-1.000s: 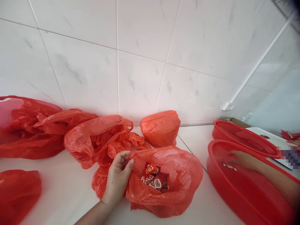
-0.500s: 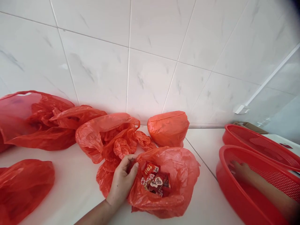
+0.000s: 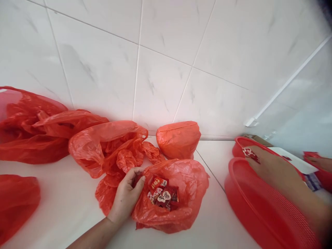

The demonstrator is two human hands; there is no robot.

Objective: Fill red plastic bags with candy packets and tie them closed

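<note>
My left hand [image 3: 129, 193] is pinching the left rim of a red plastic bag [image 3: 193, 180], which stands open on the white table. Several small red and dark-red printed packets [image 3: 166, 197] lie inside the bag. Off to the right, my right hand [image 3: 272, 166] is raised over the rim of the nearer red basket [image 3: 243, 197], its fingertips closed around a small red-and-white packet [image 3: 251, 154]. Some of its fingers are hidden behind the hand, which is slightly blurred.
Crumpled red bags [image 3: 109, 145] lie along the tiled wall, beside a filled orange-red bundle [image 3: 178, 136]. Another red bag [image 3: 18, 204] rests at the left. Behind the nearer basket is a second red basket [image 3: 237, 147]. Another person's hand [image 3: 323, 163] shows at the far right.
My right hand has come up out of the nearer basket with a packet in its fingers. My left hand keeps its hold on the bag. The view has shifted somewhat to the right.
</note>
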